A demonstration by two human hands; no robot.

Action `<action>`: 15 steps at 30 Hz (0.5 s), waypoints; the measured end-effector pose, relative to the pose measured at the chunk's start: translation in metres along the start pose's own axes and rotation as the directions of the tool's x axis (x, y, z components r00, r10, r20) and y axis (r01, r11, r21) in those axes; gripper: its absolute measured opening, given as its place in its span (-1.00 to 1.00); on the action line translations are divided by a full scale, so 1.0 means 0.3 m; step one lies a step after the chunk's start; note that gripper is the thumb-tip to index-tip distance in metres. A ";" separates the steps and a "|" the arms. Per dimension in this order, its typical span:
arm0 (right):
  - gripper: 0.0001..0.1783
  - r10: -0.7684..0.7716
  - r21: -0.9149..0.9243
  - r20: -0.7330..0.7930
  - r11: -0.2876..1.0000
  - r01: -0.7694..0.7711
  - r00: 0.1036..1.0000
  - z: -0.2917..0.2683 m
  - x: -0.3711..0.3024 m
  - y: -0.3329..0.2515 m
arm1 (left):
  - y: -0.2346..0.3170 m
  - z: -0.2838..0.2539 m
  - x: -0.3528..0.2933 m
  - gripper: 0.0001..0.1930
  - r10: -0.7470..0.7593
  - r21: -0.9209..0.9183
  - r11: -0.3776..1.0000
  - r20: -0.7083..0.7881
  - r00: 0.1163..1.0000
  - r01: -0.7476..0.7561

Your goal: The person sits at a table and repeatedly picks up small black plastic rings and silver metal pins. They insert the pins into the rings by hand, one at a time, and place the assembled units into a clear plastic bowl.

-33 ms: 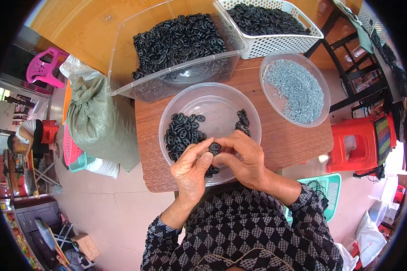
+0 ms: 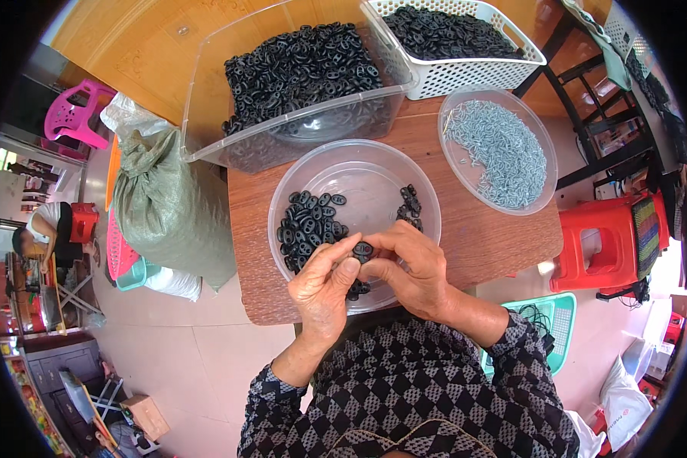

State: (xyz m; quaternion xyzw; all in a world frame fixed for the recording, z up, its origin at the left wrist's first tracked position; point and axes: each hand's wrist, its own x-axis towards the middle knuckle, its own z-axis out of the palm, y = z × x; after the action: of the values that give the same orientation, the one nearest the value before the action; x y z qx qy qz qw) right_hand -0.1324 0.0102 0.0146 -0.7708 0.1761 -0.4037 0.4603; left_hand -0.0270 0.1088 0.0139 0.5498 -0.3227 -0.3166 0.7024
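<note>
Between the fingertips of both hands is a small black oval plastic piece (image 2: 362,249) with slots in its face. My left hand (image 2: 322,286) pinches it from the left with thumb and forefinger. From the right, my right hand (image 2: 411,267) grips it the same way. Both hands are over the near part of a round clear plastic tub (image 2: 351,164). Inside the tub, a heap of black oval pieces (image 2: 309,225) lies at the left, and a smaller group (image 2: 410,204) rests against the right side. A few more show below my fingers, partly hidden.
Behind the tub stands a large clear bin (image 2: 298,114) of black pieces, beside a white perforated basket (image 2: 473,76) of similar pieces. A round tray (image 2: 456,164) of small silvery screws sits at the right. Around the wooden table (image 2: 481,244) are a green sack (image 2: 172,206) and red stool (image 2: 588,244).
</note>
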 end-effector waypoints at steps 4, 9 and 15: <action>-0.65 -0.089 0.004 -0.011 0.996 0.089 0.996 0.004 0.001 0.009 | 0.000 0.004 -0.008 -0.75 0.019 0.022 1.000 0.001 1.000 -0.019; -0.63 -0.026 -0.013 0.027 1.000 0.026 0.999 -0.001 0.001 -0.005 | 0.001 0.003 -0.004 -0.73 0.048 0.030 0.998 0.000 0.999 -0.048; -0.63 -0.072 -0.032 0.015 0.997 0.073 0.997 0.007 0.011 -0.012 | 0.018 0.013 0.001 -0.69 0.032 0.022 0.999 -0.060 0.998 -0.031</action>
State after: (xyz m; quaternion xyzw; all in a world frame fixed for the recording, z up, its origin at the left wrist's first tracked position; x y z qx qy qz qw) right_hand -0.1291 0.0110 0.0186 -0.7869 0.1513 -0.4118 0.4339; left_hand -0.0294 0.1074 0.0198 0.5613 -0.3132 -0.2852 0.7110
